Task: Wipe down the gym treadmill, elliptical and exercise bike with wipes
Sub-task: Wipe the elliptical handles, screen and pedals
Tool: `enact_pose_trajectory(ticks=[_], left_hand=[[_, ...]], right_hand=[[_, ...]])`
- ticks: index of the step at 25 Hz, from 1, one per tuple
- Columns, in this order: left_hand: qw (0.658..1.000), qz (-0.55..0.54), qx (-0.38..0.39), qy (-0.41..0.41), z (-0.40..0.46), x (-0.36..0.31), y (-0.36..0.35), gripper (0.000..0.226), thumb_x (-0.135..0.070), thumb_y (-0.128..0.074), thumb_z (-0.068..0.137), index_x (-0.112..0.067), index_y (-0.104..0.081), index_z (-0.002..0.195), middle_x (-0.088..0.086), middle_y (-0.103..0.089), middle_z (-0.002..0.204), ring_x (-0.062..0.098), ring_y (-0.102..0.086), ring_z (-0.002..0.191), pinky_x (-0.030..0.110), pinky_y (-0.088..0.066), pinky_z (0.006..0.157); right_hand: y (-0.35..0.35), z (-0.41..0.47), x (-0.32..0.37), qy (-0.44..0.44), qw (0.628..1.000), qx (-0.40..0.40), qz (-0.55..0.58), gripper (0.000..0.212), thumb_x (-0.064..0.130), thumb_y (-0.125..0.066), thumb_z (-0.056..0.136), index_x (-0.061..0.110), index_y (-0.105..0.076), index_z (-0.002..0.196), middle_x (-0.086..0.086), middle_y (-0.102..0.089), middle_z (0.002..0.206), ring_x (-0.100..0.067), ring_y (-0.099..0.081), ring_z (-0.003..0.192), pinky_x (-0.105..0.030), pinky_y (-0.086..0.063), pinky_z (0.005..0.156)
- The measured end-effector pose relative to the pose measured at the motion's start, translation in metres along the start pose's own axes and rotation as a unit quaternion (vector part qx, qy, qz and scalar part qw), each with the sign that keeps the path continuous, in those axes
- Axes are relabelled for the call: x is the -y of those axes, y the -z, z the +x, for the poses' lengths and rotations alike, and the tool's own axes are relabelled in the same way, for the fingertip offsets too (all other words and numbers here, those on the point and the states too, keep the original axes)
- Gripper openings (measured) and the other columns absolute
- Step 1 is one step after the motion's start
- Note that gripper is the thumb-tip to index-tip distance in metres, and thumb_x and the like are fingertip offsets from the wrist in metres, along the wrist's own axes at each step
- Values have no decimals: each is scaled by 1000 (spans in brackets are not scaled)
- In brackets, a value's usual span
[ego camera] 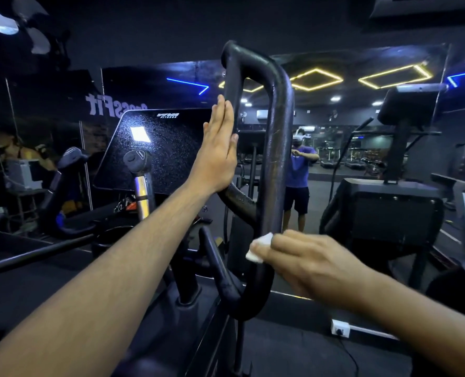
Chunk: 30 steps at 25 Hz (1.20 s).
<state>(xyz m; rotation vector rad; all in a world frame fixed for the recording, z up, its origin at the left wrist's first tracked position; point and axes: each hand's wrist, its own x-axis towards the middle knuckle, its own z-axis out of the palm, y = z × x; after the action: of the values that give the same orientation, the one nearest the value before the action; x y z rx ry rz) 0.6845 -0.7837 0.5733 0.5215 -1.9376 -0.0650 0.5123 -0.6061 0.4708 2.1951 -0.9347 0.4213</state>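
A black looped handlebar [276,148] of an exercise machine rises in the middle of the head view. My left hand [217,151] lies flat with straight fingers against the loop's left bar. My right hand [307,259] pinches a folded white wipe [259,246] and presses it on the lower part of the right bar. The machine's dark console screen [160,148] stands behind and to the left, speckled with droplets.
A wall mirror [361,126] ahead reflects a person in a blue shirt [300,170] and more gym machines. Another black machine [389,210] stands at the right. A second handle [138,164] with a chrome post is at the left. A power socket [340,328] sits on the floor.
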Motion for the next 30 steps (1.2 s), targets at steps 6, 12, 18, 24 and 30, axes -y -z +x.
enact_pose_trajectory(ticks=[6, 12, 18, 24, 30], left_hand=[[1000, -1, 4, 4, -2, 1, 0, 61, -12, -31, 110, -12, 2, 162, -1, 12, 170, 9, 12, 155, 21, 13, 121], [1000, 8, 15, 12, -4, -3, 2, 60, -14, -30, 111, -13, 1, 162, -2, 14, 170, 9, 13, 155, 31, 11, 126], [998, -13, 0, 55, -27, -13, 0, 61, -18, -32, 112, -15, 2, 162, -6, 13, 169, 2, 13, 153, 24, 12, 124], [997, -10, -41, 66, -69, -11, -19, 59, -20, -30, 112, -18, 3, 161, -11, 16, 167, 1, 15, 153, 17, 14, 120], [997, -7, -41, 62, -70, -11, -18, 60, -16, -30, 112, -25, 10, 155, -13, 15, 166, -5, 16, 151, 16, 13, 120]], right_hand=[[-5, 3, 13, -41, 999, -21, 25, 36, 12, -57, 97, 13, -61, 132, 2, -60, 107, -17, -55, 79, -35, -57, 62], [67, 32, -28, -56, 995, -19, 78, 28, 27, -51, 101, 23, -69, 123, 12, -58, 90, -4, -56, 72, -23, -53, 66], [135, 94, -109, -165, 973, -160, -4, 27, 27, -57, 99, 12, -71, 117, -4, -64, 89, -17, -58, 75, -39, -54, 71], [119, 189, -138, -105, 986, -94, -85, 24, 17, -55, 98, 9, -72, 113, -13, -67, 97, -35, -63, 94, -42, -50, 79], [103, 239, -146, -124, 966, -23, -227, 20, 16, -49, 101, 5, -66, 101, -18, -67, 106, -40, -63, 100, -47, -52, 76]])
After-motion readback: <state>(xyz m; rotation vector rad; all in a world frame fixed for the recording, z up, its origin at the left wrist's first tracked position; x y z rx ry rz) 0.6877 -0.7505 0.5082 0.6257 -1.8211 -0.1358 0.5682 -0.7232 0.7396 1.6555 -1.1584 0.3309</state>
